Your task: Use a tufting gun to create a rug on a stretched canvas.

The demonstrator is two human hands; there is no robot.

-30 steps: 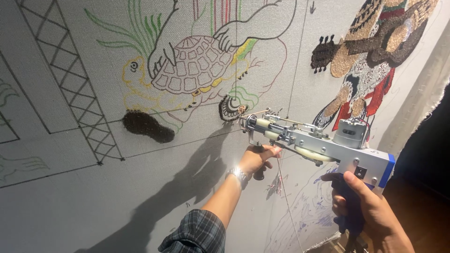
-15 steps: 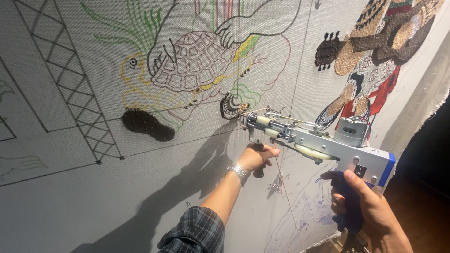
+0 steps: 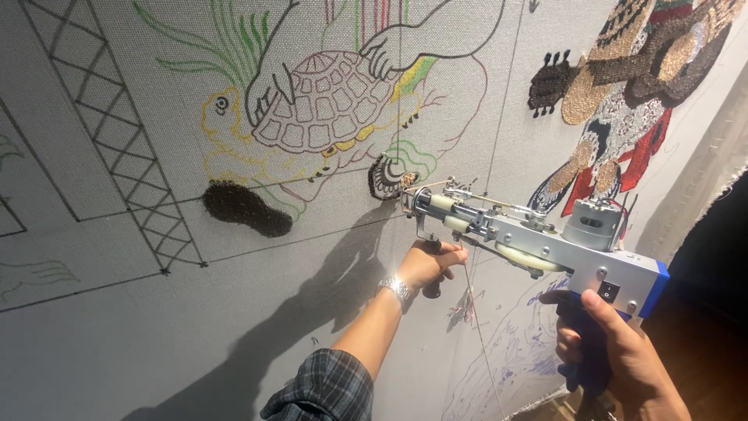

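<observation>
Head view shows a silver metal tufting gun with a blue rear end and dark handle (image 3: 538,245) held up against a large grey backing cloth stretched upright and covered with drawn outlines (image 3: 117,335); its needle tip touches the cloth just beside a small half-filled dark and cream patch (image 3: 386,175). The right hand (image 3: 615,359) has its grip clamped around the rear handle, and the left hand (image 3: 432,263) has its grip closed around the short front handle under the nose. A thin yarn strand (image 3: 479,327) hangs down from the gun. By the look of it, the work is at an early stage in this area: a dark brown tufted foot shape (image 3: 245,209) is filled, while the turtle outline in brown, yellow and green lines (image 3: 327,109) above remains bare. Further right, a figure with a guitar in brown, tan, red and black pile (image 3: 623,101) appears largely filled. The lattice tower outline (image 3: 117,140) at left carries no pile.
</observation>
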